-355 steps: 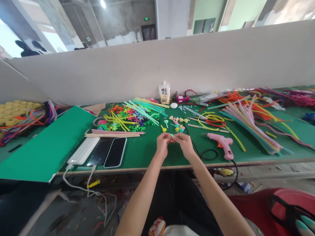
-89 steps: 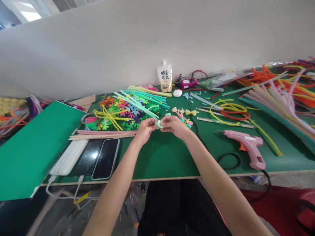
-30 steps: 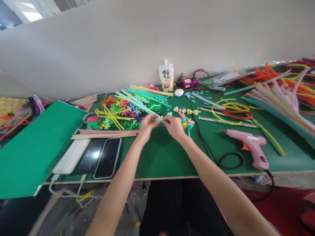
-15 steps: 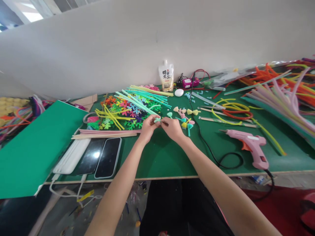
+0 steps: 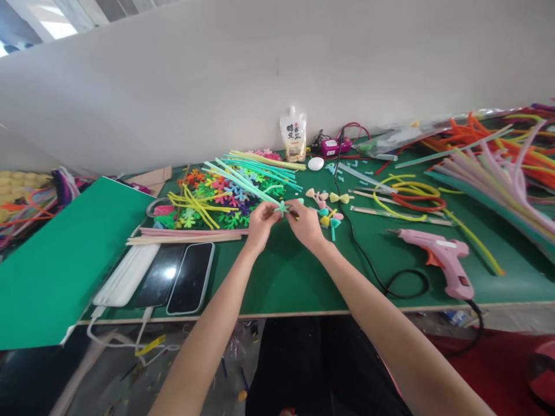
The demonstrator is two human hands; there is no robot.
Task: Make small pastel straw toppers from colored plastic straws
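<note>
Head view: mint-green star-like fuzzy piece [image 5: 282, 210] pinched by fingertips of left hand [image 5: 260, 225] and right hand [image 5: 306, 224], directly between them, neither nearer. Arms splay outward; no clear long axis. Pink glue gun [image 5: 450, 261] well right of grip.

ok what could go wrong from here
The mint piece is pinched between the left hand and right hand; a loose grip might drop it. The right forearm could snag the nearby black cord. The light-rimmed phone near the front edge of the table could get bumped off.
</note>
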